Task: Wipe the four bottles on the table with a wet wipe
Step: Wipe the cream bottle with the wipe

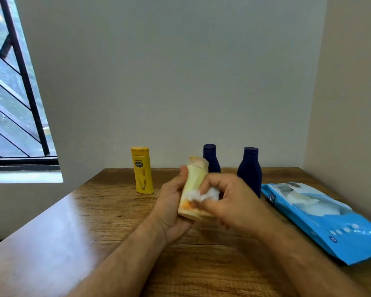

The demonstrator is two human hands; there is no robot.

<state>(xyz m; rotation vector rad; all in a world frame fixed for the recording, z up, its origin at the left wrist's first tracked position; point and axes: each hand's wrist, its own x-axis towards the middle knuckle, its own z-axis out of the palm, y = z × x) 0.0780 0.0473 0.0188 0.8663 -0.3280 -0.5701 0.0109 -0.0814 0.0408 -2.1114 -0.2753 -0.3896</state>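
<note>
Pale cream plastic bottle (193, 189): gripped upright in left hand (171, 202), lifted off wooden surface (116, 211) for all-round access. Crumpled white wet wipe (204, 195) pinched in right hand (229, 202), pressed against bottle's near side.

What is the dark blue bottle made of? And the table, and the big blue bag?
The dark blue bottle looks like matte plastic: even colour, no shine. The table looks like wood or a wood-look top, with visible grain and a glossy glare. The blue bag seems thin, shiny plastic film, since it crinkles.
</note>
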